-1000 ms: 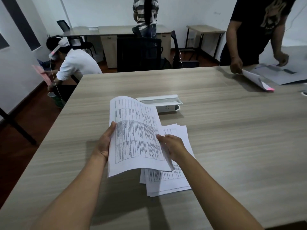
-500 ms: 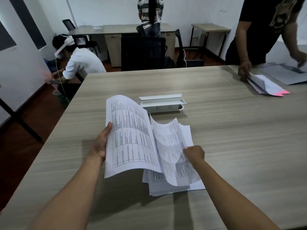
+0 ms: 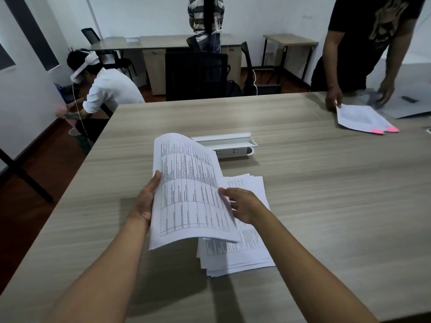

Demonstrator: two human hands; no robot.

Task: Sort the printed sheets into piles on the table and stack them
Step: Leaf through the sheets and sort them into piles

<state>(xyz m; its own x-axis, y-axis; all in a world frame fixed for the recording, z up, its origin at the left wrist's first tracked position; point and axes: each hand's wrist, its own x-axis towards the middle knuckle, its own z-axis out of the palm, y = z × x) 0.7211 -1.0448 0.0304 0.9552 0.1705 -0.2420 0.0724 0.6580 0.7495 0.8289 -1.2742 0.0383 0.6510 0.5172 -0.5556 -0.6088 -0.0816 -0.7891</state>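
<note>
Paper, thin and floppy: the left hand (image 3: 145, 201) grips the sheaf (image 3: 189, 192) by its left edge above the table (image 3: 326, 194), and it sags. Right hand (image 3: 242, 205) seems to pinch the top sheet's edge; pile (image 3: 242, 250) lies beneath

Held sheets (image 3: 191, 190): white, black printed grid of text. Pile (image 3: 242, 252) beneath: white, black print. Table (image 3: 326, 206): pale grey-brown woodgrain, streaked. Power strip (image 3: 226, 145): white. Far sheets (image 3: 359, 117): white with pink tabs. Standing person's shirt (image 3: 363, 26): black, tan graphic. Rear shirt (image 3: 205, 10): grey-white stripes.
</note>
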